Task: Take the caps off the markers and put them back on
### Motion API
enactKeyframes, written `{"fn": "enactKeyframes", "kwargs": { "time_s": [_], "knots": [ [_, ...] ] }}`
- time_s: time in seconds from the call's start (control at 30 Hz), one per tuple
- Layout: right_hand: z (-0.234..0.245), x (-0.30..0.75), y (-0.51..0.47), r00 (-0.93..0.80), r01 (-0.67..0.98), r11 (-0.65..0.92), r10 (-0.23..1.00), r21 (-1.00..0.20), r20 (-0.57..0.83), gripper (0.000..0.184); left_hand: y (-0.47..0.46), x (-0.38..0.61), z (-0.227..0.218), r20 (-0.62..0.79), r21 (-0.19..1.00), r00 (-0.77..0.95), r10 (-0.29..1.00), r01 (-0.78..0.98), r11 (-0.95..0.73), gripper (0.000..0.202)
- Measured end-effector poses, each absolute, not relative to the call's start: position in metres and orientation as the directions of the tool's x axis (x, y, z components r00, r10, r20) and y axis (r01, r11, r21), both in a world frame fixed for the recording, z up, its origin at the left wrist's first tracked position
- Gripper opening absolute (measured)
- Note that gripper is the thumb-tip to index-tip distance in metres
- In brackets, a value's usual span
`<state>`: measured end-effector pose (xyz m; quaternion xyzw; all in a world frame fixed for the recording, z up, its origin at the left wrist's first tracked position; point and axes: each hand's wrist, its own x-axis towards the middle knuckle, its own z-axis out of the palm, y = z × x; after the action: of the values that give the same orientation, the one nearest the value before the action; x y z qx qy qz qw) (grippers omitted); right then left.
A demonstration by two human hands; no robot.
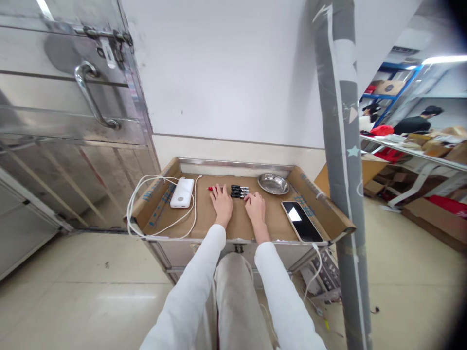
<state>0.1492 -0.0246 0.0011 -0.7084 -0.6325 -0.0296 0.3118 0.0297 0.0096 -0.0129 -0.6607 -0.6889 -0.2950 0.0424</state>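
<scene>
Pens [239, 191] with slim black barrels and pale markings lie side by side near the middle of a brown cardboard-lined table [204, 216]. They seem set close and parallel to make one neat group, and the folded cardboard walls [335, 216] probably keep anything from rolling off. The bare left hand [221, 203], just beside them, is palm down, its fingers parted over a slim red piece [209, 188], perhaps to steady it; I see no closed grip. The bare right hand [255, 206] curls its fingers at the pens' right ends, likely to keep them level, though I cannot tell whether it pinches one. A round, shiny metal dish [273, 183] sits toward the back right, while a flat black-faced phone [306, 227] and a white rectangular power bank [182, 193] lie at opposite sides, apparently to leave the middle free. The pens' long axis runs left to right, roughly along the table's front edge; which ends are the tips, I cannot make out. The red piece juts out leftward.
</scene>
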Motion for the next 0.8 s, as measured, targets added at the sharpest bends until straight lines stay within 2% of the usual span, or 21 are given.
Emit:
{"fn": "enactKeyframes", "kwargs": {
  "time_s": [0.33, 0.5, 0.57, 0.63, 0.7, 0.8],
  "knots": [
    [-0.002, 0.149, -0.023, 0.184, 0.919, 0.007, 0.877, -0.394, 0.444, 0.029, 0.003, 0.029, -0.004, 0.460, 0.305, -0.202, 0.865, 0.951, 0.060, 0.031],
    [-0.002, 0.149, -0.022, 0.190, 0.902, 0.037, 0.860, -0.430, 0.473, 0.028, 0.007, 0.029, -0.003, 0.490, 0.378, -0.242, 0.838, 0.925, 0.046, 0.030],
    [-0.003, 0.149, -0.021, 0.200, 0.886, 0.062, 0.843, -0.459, 0.500, 0.029, 0.008, 0.030, -0.001, 0.515, 0.440, -0.191, 0.835, 0.896, -0.066, 0.028],
    [-0.004, 0.149, -0.020, 0.190, 0.867, 0.114, 0.825, -0.486, 0.533, 0.034, 0.008, 0.030, 0.001, 0.545, 0.488, -0.066, 0.836, 0.836, -0.252, 0.025],
    [-0.005, 0.149, -0.019, 0.139, 0.844, 0.203, 0.812, -0.497, 0.567, 0.043, 0.006, 0.031, 0.003, 0.559, 0.501, 0.099, 0.823, 0.751, -0.430, 0.021],
    [-0.007, 0.150, -0.016, 0.018, 0.802, 0.343, 0.804, -0.489, 0.594, 0.049, 0.003, 0.032, 0.004, 0.556, 0.494, 0.289, 0.780, 0.640, -0.589, 0.016]
  ]
}}
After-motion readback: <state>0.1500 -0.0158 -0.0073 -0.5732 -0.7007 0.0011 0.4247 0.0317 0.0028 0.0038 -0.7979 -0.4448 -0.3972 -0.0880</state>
